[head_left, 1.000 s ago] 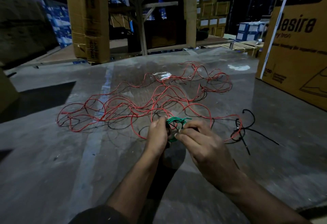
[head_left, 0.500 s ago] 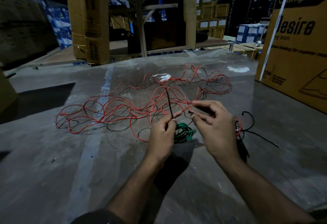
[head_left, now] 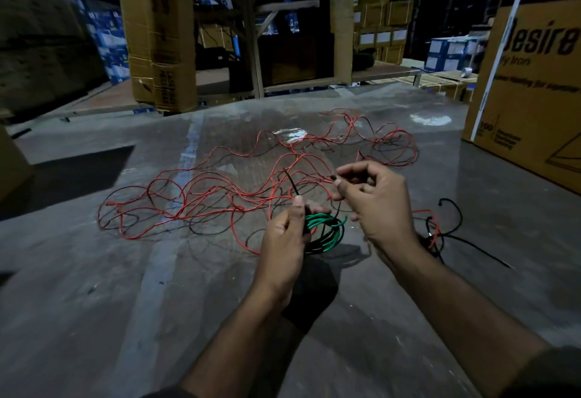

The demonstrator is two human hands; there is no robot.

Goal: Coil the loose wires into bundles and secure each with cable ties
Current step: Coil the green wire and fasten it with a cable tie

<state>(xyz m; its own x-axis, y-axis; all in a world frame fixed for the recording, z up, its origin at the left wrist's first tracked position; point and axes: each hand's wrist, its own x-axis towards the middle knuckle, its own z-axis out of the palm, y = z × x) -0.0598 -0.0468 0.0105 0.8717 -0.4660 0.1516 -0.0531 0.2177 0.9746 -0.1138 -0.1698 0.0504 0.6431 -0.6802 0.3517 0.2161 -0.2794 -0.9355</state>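
Observation:
A small coil of green wire [head_left: 327, 231] hangs just above the grey floor. My left hand [head_left: 284, 240] grips the coil's left side and pinches a black cable tie [head_left: 291, 182] whose tail sticks up past my thumb. My right hand [head_left: 374, 201] is raised beside it, thumb and forefinger pinching the tie's other end near a dark head. A long loose red wire [head_left: 220, 196], mixed with thin black wire, sprawls over the floor beyond both hands. Near my right wrist lies a small bundle of black and red wire [head_left: 437, 231].
A large brown carton [head_left: 534, 83] printed "Desire" stands at the right. A tall cardboard box [head_left: 157, 36] and metal racking [head_left: 251, 36] rise at the back. Stacked cartons fill the far shelves. A dark box edge [head_left: 9, 161] sits at the left.
Both hands lifted from working low on the green coil. The black tie now stands up from my left hand, and my right hand has pulled up and rightward holding its other end.

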